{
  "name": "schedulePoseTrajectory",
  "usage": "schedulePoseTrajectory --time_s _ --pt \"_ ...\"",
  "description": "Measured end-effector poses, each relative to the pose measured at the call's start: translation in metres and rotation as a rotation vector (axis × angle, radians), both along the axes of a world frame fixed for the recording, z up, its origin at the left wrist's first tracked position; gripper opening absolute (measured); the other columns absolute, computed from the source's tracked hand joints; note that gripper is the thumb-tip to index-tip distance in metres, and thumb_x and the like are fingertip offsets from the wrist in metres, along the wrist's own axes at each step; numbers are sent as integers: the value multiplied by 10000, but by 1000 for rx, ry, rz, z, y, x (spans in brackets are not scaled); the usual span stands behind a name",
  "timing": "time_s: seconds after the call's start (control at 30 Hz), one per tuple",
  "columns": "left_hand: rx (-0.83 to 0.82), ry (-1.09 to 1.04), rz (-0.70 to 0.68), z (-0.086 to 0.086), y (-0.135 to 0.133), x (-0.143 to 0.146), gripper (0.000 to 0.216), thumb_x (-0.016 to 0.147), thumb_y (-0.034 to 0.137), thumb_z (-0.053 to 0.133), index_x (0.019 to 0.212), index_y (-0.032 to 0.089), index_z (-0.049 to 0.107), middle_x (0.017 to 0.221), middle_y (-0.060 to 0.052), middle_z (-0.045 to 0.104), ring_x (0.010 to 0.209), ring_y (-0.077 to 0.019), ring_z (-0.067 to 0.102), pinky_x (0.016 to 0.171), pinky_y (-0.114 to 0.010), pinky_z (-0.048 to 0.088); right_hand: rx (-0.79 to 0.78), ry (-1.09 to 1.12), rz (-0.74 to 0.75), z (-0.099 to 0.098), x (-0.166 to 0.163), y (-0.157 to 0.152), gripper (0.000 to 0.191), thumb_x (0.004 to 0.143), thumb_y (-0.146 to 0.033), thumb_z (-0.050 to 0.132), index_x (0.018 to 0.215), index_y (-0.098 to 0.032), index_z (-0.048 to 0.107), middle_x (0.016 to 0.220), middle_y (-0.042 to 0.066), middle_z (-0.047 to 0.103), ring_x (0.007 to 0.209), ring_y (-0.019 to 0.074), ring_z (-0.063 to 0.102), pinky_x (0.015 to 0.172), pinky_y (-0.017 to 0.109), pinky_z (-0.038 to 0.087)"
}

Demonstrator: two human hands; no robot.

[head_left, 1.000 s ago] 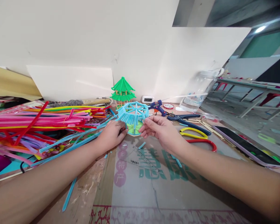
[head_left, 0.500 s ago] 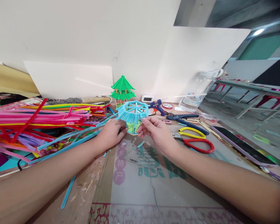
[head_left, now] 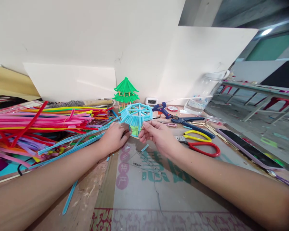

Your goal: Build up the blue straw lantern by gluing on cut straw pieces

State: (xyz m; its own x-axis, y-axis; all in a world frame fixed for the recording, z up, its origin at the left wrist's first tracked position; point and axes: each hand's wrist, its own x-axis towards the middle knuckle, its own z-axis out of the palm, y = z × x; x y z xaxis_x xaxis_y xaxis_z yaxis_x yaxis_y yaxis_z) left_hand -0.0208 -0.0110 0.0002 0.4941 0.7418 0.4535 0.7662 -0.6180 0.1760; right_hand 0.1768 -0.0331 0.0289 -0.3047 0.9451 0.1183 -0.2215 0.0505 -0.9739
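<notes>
A small pavilion model [head_left: 132,119] stands in front of me, its light-blue roof frame made of pipe cleaners above a green base [head_left: 135,131]. My left hand [head_left: 114,136] is curled at its left side, thumb and fingers closed on the base's edge. At the front right of the roof, my right hand [head_left: 160,134] has thumb and forefinger pinched together against the lower rim. Whatever lies between those fingertips is too small to make out. Just below, a short blue pipe cleaner offcut [head_left: 145,148] lies on the work mat near a clear ruler [head_left: 146,163].
Colourful pipe cleaners [head_left: 50,120] are heaped on the left. Behind the model stand a green-roofed pagoda [head_left: 126,91], a digital timer [head_left: 151,101] and a glue gun [head_left: 163,109]. To the right lie scissors [head_left: 203,148], blue pliers [head_left: 188,120], a phone [head_left: 248,148] and a clear jug [head_left: 202,93].
My right hand has shifted slightly left, bringing its pinched fingertips against the model's roof rim. The left hand keeps its place at the base.
</notes>
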Motion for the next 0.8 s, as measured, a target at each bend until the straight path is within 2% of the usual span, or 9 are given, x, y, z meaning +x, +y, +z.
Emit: schedulePoseTrajectory --time_s 0.13,0.23,0.3,0.37,0.43,0.53,0.63,0.8 --pt "-9 4 0 0 0 0 222 947 298 464 848 174 620 870 -73 689 835 -235 604 816 -387 427 -2 -79 -1 0 3 2 400 738 -547 740 757 -177 591 644 34 704 522 150 648 533 278 520" --pt "-13 11 -2 0 0 0 228 952 298 455 853 178 622 882 -73 694 847 -236 607 816 -384 424 138 -247 -39 4 14 3 434 823 -610 625 711 -197 553 580 15 651 484 145 593 501 283 473" --pt "-13 16 0 1 0 -1 230 955 301 454 852 180 621 890 -72 697 845 -235 608 816 -385 421 370 -409 -160 10 24 3 391 871 -561 597 711 -209 536 564 -11 594 488 130 530 497 273 419" --pt "-10 19 5 1 0 -1 233 957 304 455 851 179 621 898 -74 700 847 -235 609 824 -389 415 677 -600 -291 16 34 5 269 900 -461 608 798 -214 582 630 -12 585 565 140 525 554 284 418" --pt "-9 20 7 0 0 -1 238 960 306 451 863 178 626 908 -76 704 860 -237 613 832 -394 409 983 -765 -346 22 41 7 173 907 -389 619 949 -222 633 786 25 634 730 183 588 694 329 472" --pt "-1 23 2 -1 0 -2 247 965 308 446 865 179 632 896 -73 706 881 -242 617 845 -402 403 1291 -902 -363 28 45 9 291 897 -359 642 1151 -218 620 1084 108 648 1045 262 599 928 429 468" --pt "16 31 1 -2 0 -2 251 966 309 450 853 181 633 882 -73 706 899 -253 614 848 -411 407 1411 -978 -358 28 44 9 422 880 -371 662 1260 -218 559 1291 150 579 1230 299 521 1033 488 418" --pt "40 65 -1 -1 -1 -1 277 977 325 426 886 185 646 899 -82 707 945 -264 610 866 -422 410 1431 -1033 -342 23 42 7 423 891 -411 636 1270 -251 538 1317 134 581 1258 309 508 1059 535 381"
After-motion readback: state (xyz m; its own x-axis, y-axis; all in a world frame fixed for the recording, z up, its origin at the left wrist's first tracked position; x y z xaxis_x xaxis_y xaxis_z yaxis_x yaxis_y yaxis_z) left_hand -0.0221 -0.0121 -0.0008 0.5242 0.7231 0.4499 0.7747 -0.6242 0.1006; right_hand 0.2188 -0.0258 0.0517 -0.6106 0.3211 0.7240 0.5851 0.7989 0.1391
